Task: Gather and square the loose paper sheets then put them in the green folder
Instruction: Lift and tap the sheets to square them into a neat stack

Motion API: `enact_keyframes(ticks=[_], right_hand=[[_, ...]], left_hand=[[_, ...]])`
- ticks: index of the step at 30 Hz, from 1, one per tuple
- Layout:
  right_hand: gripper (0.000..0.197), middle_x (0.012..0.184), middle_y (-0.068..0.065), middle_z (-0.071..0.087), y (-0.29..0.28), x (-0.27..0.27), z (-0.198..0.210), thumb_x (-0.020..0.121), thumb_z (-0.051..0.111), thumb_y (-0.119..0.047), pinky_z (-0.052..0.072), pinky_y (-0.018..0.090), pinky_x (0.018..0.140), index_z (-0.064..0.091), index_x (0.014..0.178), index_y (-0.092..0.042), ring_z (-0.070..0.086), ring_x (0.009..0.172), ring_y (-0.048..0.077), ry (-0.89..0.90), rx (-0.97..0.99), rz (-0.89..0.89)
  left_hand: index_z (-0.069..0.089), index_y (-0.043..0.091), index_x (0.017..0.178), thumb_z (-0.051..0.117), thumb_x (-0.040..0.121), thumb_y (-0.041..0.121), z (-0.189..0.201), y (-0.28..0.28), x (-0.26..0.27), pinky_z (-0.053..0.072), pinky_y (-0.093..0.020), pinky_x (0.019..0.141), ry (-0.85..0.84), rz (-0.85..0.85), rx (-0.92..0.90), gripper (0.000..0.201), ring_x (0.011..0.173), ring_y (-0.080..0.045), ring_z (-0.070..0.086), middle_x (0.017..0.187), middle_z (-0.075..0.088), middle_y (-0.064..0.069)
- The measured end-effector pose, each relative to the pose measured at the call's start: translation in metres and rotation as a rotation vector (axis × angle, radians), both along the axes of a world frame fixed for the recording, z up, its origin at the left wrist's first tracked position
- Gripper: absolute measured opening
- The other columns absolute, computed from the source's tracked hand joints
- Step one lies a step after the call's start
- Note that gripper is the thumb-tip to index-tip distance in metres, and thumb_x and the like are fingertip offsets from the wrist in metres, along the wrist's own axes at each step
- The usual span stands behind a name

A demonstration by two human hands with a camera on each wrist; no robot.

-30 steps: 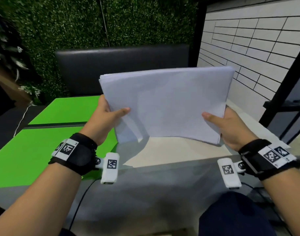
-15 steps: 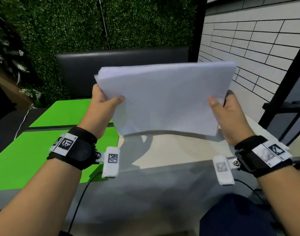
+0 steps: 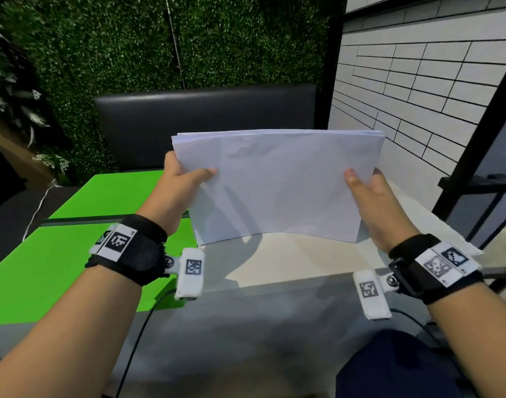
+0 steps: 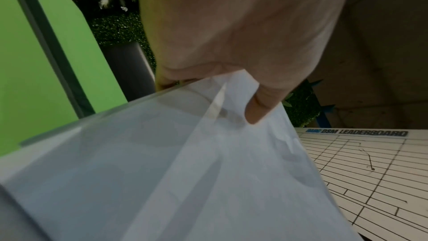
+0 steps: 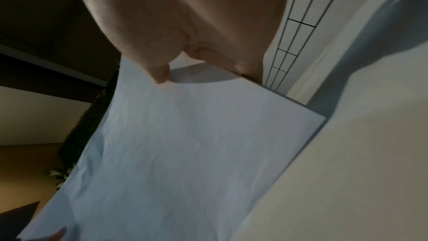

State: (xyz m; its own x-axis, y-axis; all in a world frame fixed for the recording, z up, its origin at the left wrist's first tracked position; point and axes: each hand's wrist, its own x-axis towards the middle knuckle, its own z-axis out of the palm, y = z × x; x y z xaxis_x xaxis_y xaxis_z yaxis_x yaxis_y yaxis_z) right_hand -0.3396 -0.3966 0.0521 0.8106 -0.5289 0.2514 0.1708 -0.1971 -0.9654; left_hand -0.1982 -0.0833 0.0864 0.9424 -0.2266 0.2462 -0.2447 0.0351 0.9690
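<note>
**Stack upright, folder to our left**

We pinch the white paper stack (image 3: 277, 185) by its short sides, left hand (image 3: 178, 185) and right hand (image 3: 373, 202), long axis crosswise, bottom edge just above the glass table (image 3: 274, 326). The open bright-green folder (image 3: 59, 254) lies flat leftward, nearer our left hand.

A black padded bench back (image 3: 206, 124) stands across the far side of the desk (image 3: 246, 326), with a wall of artificial green foliage (image 3: 188, 41) behind it. To the right runs a white tiled wall (image 3: 418, 90), and a black metal frame (image 3: 481, 156) leans in front of it. A white cable (image 3: 35, 214) trails down at the left.
</note>
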Motion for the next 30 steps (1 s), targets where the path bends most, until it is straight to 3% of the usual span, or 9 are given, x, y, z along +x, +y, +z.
enact_keyframes(ticks=[5,8,11,15,19,21,23,27,30], right_hand=[[0.044,0.129,-0.004,0.075,0.003,-0.003,-0.002,0.102,0.065,-0.054,0.058,0.048,0.102,0.058,0.135,-0.027,0.073,0.117,0.019,-0.028,0.022,0.009],[0.045,0.113,-0.006,0.076,0.009,-0.004,0.017,0.099,0.065,-0.059,0.057,0.038,0.085,0.061,0.126,-0.023,0.074,0.104,0.017,-0.113,0.1,-0.056],[0.043,0.098,-0.009,0.075,0.02,0.002,0.039,0.093,0.069,-0.065,0.057,0.031,0.073,0.065,0.111,-0.026,0.073,0.086,0.011,-0.148,0.168,-0.109],[0.059,0.106,0.0,0.079,0.024,0.013,0.046,0.081,0.078,-0.071,0.063,0.038,0.082,0.067,0.112,-0.022,0.077,0.095,0.02,-0.135,0.157,-0.159],[0.069,0.11,0.001,0.08,0.021,0.014,0.043,0.076,0.083,-0.07,0.064,0.04,0.086,0.066,0.12,-0.018,0.078,0.097,0.019,-0.129,0.125,-0.157],[0.065,0.111,-0.002,0.078,0.018,0.014,0.04,0.078,0.089,-0.057,0.064,0.036,0.082,0.062,0.123,-0.018,0.078,0.095,0.013,-0.14,0.093,-0.144],[0.06,0.113,-0.002,0.077,0.01,0.011,0.033,0.078,0.095,-0.04,0.063,0.034,0.082,0.061,0.124,-0.02,0.078,0.098,0.013,-0.122,0.028,-0.097],[0.04,0.11,-0.001,0.083,-0.008,0.005,0.015,0.089,0.086,-0.02,0.064,0.038,0.087,0.069,0.125,-0.016,0.079,0.1,0.02,-0.039,-0.043,0.051],[0.028,0.1,-0.004,0.084,-0.009,0.006,0.014,0.092,0.081,-0.016,0.065,0.033,0.083,0.073,0.118,-0.015,0.08,0.098,0.018,-0.056,0.017,0.072]], left_hand=[[0.054,0.014,0.139,0.078,0.091,0.059,0.017,-0.002,-0.002,0.054,-0.035,0.085,0.016,0.069,-0.055,0.07,0.12,-0.017,0.073,0.142,0.07,-0.007],[0.062,0.022,0.12,0.072,0.078,0.083,0.04,-0.009,0.0,0.051,-0.038,0.1,0.059,0.16,-0.098,0.075,0.119,-0.022,0.07,0.134,0.07,-0.006],[0.059,0.021,0.109,0.076,0.092,0.051,0.046,-0.021,0.005,0.045,-0.034,0.076,0.069,0.201,-0.135,0.039,0.088,-0.022,0.061,0.102,0.061,0.0],[0.058,0.017,0.11,0.067,0.097,0.023,0.046,-0.026,0.009,0.034,-0.03,0.059,0.076,0.252,-0.125,0.017,0.071,-0.015,0.049,0.086,0.053,0.006],[0.059,0.025,0.099,0.069,0.098,0.036,0.045,-0.021,0.009,0.038,-0.032,0.065,0.073,0.211,-0.148,0.016,0.081,-0.019,0.053,0.091,0.058,0.004],[0.06,0.03,0.088,0.076,0.093,0.052,0.044,-0.018,0.01,0.038,-0.033,0.065,0.047,0.159,-0.114,0.028,0.08,-0.019,0.052,0.088,0.058,0.004],[0.065,0.031,0.081,0.081,0.09,0.051,0.043,-0.013,0.009,0.039,-0.032,0.064,-0.04,0.149,-0.044,0.027,0.075,-0.016,0.054,0.083,0.063,0.007],[0.076,0.024,0.099,0.076,0.096,0.045,0.054,-0.004,0.007,0.051,-0.037,0.086,-0.436,0.293,0.349,0.021,0.09,-0.008,0.06,0.094,0.068,0.013],[0.067,0.024,0.141,0.055,0.098,0.069,0.075,-0.022,-0.019,0.033,-0.055,0.126,-0.831,0.339,0.714,0.063,0.147,-0.026,0.05,0.152,0.059,-0.002]])
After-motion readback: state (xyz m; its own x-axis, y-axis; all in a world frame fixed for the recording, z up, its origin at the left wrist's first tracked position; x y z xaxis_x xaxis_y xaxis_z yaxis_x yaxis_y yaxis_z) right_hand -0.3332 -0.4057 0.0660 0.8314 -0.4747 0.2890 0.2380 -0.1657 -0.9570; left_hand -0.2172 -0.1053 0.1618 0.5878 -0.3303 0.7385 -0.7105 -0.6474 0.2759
